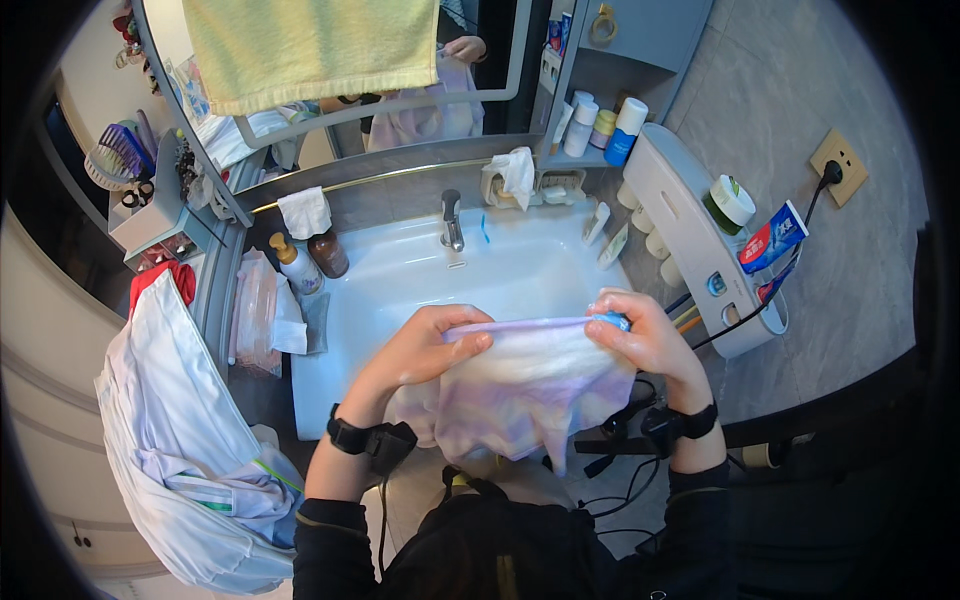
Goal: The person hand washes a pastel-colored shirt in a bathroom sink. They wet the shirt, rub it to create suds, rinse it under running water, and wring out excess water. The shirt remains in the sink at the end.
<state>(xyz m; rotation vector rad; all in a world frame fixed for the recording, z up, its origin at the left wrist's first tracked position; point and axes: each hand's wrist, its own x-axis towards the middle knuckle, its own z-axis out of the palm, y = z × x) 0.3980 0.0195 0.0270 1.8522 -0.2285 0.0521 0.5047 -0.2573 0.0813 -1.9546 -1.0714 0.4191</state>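
A pastel purple and cream cloth [525,390] hangs stretched between my two hands, over the front edge of the white washbasin [360,300]. My left hand [442,345] pinches its upper left part between thumb and fingers. At its upper right, my right hand [634,330] grips the cloth together with a small blue object [613,321], partly hidden by the fingers. White suds or wet spots show on the right fingers. Behind the cloth, a chrome faucet [451,221] stands at the basin's back. Both wrists wear black straps with small devices.
Left of the basin are a pump bottle [300,262], a brown bottle [328,255], a tissue pack [256,315] and draped white clothing [172,375]. On the right, a wall-mounted holder [690,232] bears a toothpaste tube [774,236]. A yellow towel [315,52] hangs before the mirror; cables dangle below right.
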